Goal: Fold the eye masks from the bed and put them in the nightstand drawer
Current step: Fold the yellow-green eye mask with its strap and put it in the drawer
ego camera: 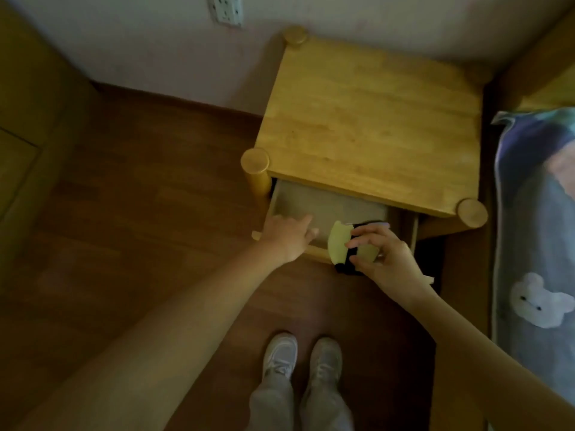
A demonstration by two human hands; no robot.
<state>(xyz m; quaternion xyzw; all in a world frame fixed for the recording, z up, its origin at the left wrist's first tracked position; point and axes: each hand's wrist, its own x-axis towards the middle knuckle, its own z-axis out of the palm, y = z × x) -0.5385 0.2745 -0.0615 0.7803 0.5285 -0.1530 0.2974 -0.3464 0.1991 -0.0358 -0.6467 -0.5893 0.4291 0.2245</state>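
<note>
1. Seen from above: wooden nightstand against the wall, bare top, round posts at the corners.
2. Nightstand drawer pulled out toward the person, pale bottom showing.
3. Left hand laid on the drawer's front left corner, fingers fairly straight and reaching over the front edge into the drawer; not gripping anything that can be made out.
4. Right hand curled around the folded eye masks, thumb and fingers pinching the bundle.
5. Bundle held over the drawer's front edge, toward its right side: a pale yellow piece on the left, dark fabric beside and beneath it under the fingers. Number of masks in the bundle not clear.
6. Whether the bundle touches the drawer: cannot tell.
7. Bed just right of the nightstand, covered in bluish bedding with a white bear-like figure on it.
8. Below, on the dark wood floor: two white sneakers and pale trouser legs.
9. White wall socket at the top, left of the nightstand.
</note>
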